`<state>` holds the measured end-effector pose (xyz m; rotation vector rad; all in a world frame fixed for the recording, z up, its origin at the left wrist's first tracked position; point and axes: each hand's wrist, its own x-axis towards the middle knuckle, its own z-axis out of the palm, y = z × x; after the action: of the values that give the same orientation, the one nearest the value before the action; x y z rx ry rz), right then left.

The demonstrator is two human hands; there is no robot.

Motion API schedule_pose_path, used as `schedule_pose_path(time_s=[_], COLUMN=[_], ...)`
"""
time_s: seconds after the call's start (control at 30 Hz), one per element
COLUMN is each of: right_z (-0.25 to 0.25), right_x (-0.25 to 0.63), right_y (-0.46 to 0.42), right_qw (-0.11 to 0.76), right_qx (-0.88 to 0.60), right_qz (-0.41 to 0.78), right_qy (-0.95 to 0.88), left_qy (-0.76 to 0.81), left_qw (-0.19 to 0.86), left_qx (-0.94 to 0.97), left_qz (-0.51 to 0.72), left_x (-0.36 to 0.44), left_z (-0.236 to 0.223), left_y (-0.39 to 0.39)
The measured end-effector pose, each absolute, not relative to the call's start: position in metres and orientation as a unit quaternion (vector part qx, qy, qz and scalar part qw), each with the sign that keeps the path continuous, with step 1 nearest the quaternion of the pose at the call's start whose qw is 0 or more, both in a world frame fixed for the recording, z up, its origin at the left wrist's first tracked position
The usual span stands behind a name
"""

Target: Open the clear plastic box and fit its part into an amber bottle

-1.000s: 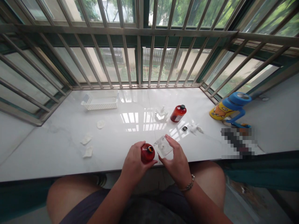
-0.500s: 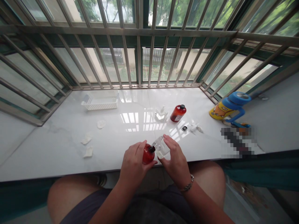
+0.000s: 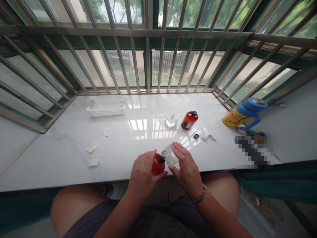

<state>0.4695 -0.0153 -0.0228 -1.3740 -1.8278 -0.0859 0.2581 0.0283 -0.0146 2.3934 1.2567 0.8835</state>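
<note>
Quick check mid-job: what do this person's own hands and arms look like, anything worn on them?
The left hand is ungloved. The right hand is ungloved too, with a metallic-looking bracelet of small linked or beaded pieces round the wrist. No sleeves show on the forearms, and no rings can be made out on the fingers.

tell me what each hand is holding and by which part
The left hand holds the tilted red bottle around its body, below the neck. The right hand holds the clear container by its outer sides.
</note>
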Motion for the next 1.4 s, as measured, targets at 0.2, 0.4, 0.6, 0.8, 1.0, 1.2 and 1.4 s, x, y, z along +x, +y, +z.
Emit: schedule_pose_path(time_s=[0.2, 0.4, 0.6, 0.8, 1.0, 1.2, 1.4], right_z=[-0.021, -0.018, -0.014, -0.012, -0.009, -0.008, -0.007], right_x=[0.472, 0.472, 0.473, 0.474, 0.473, 0.473, 0.473], right_y=[-0.016, -0.016, -0.016, -0.016, -0.015, -0.014, -0.014], right_qw=[0.396, 0.384, 0.370, 0.355, 0.347, 0.340, 0.345], right_qx=[-0.544, -0.544, -0.542, -0.537, -0.535, -0.532, -0.531], right_qz=[-0.043, -0.048, -0.062, -0.066, -0.070, -0.081, -0.080], right_qy=[-0.738, -0.744, -0.752, -0.762, -0.767, -0.772, -0.770], left_qy=[0.440, 0.434, 0.435, 0.436, 0.441, 0.442, 0.443], left_qw=[0.178, 0.203, 0.225, 0.238, 0.244, 0.253, 0.254], left_qx=[0.821, 0.815, 0.808, 0.804, 0.797, 0.794, 0.792], left_qz=[0.318, 0.327, 0.328, 0.327, 0.334, 0.331, 0.334], left_x=[0.260, 0.260, 0.260, 0.259, 0.259, 0.260, 0.260], left_z=[-0.014, -0.017, -0.019, -0.022, -0.023, -0.022, -0.021], left_y=[0.028, 0.029, 0.029, 0.029, 0.029, 0.029, 0.029])
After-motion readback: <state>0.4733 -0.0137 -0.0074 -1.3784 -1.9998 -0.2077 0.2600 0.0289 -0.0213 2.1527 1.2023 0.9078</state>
